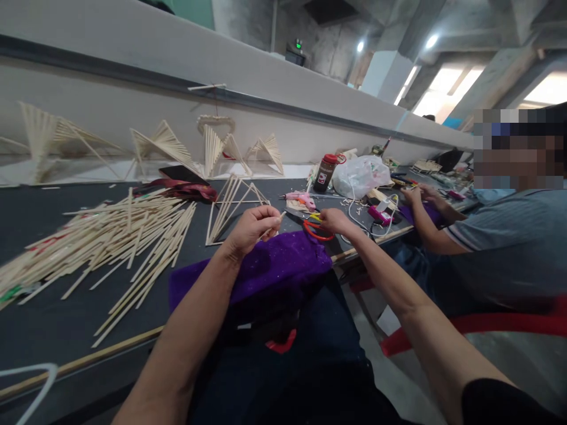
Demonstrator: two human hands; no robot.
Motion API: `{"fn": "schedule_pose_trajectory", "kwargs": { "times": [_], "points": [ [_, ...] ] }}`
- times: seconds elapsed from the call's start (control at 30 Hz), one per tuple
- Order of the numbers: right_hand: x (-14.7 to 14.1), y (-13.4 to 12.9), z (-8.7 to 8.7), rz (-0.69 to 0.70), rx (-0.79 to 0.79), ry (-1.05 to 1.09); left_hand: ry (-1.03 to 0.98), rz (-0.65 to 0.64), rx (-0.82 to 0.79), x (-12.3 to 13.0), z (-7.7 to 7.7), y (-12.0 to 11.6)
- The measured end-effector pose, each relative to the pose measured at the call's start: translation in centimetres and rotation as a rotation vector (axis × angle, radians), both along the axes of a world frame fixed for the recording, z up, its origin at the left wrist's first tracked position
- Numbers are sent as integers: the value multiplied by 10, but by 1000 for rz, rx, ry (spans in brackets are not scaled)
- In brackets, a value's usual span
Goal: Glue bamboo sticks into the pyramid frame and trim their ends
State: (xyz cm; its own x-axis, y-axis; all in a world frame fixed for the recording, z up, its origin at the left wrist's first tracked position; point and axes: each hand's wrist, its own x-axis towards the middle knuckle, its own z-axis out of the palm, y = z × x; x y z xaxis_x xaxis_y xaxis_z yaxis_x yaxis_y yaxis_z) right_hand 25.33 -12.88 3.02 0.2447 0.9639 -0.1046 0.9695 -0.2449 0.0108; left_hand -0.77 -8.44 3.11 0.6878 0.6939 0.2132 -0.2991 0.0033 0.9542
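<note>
Left hand (pixel 254 227): thumb and fingertips closed in a narrow pinch on a short, thin, pale wooden stick (pixel 282 216), apparently gripped close so the small end stays steady.
Right hand (pixel 336 222): fingers curled round the handles of scissors with orange and yellow grips (pixel 315 217); blades aimed toward the stick, presumably to bring edge and wood together. Contact between them: cannot tell.
Beneath the hands: a purple cloth (pixel 283 265) along the table edge, flecked with pale bits, perhaps laid there to catch scraps.
Just beyond: an open angular frame of pale sticks (pixel 220 215), standing on the table; a pink glue gun (pixel 301 199), seemingly kept within reach.
To the left: a large loose heap of pale wooden sticks (pixel 119 236).
Farther right: a dark bottle with a red lid (pixel 325 174), beside a translucent plastic bag (pixel 363 175).
Surface: a black tabletop (pixel 71 324) with a wooden edge strip.
Back: twisted, fan-like stick models (pixel 163 147) along a pale wall (pixel 274 127).
Right: a seated co-worker in a grey shirt (pixel 509 248).
Room: concrete pillars, bright windows, ceiling lights.
</note>
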Motion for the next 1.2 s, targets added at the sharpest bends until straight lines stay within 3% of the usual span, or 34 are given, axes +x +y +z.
{"fn": "schedule_pose_trajectory", "kwargs": {
  "times": [0.13, 0.2, 0.27, 0.37, 0.5, 0.6, 0.7, 1.0, 1.2],
  "points": [
    [2, -22, 7, -15, 75, 96, 16, 20, 5, 0, 1, -2],
    [6, -41, 2, -81, 199, 286, 15, 33, 5, 0, 1, -2],
    [10, -65, -9, -134, 374, 624, 16, 31, -1, 0, 1, -3],
    [10, -98, -35, -119, 473, 1115, 27, 23, -6, 0, 1, -2],
    [-3, -114, -62, -67, 476, 1418, 55, 25, 12, 1, -1, 1],
    [-12, -107, -69, 58, 507, 1400, 63, 7, 19, 1, -1, 2],
    [-17, -100, -71, 127, 509, 1234, 70, 12, 13, 0, 0, 1],
    [-31, -107, -82, 85, 595, 895, 119, 38, 12, -1, 1, -1],
    [-29, -102, -89, 125, 647, 819, 104, 25, 14, -2, -3, 2]
  ]
}}
